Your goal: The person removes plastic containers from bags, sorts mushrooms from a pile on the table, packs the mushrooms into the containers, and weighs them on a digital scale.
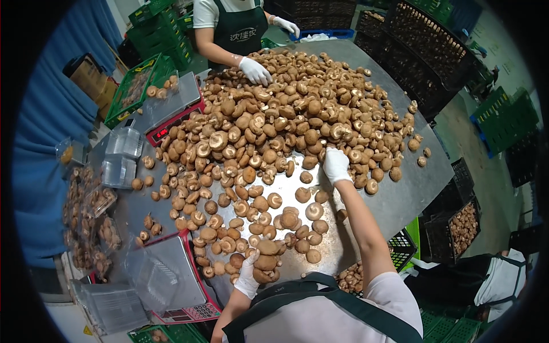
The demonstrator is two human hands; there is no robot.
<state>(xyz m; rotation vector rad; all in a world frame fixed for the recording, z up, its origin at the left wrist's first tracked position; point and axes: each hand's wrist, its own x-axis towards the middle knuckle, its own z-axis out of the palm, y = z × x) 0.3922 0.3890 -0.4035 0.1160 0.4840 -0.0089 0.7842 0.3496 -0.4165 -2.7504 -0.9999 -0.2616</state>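
A large heap of brown shiitake mushrooms (269, 120) covers the far and middle part of the metal table. Close to my body, my left hand (247, 279), in a white glove, is closed round a few mushrooms (267, 261) with wide caps. My right hand (336, 166), also gloved, reaches forward to the near edge of the heap with its fingers curled; what they hold is hidden. Loose mushrooms lie between both hands. To the left, a clear plastic box (155, 281) sits on a red-edged scale (197, 268).
Across the table a person in a dark apron (237, 34) has one gloved hand (255, 71) on the heap. A second scale (171, 120), clear boxes (123, 143) and filled packs (86, 223) line the left. Black crates (423, 51) stand at right, where another person (486, 280) bends.
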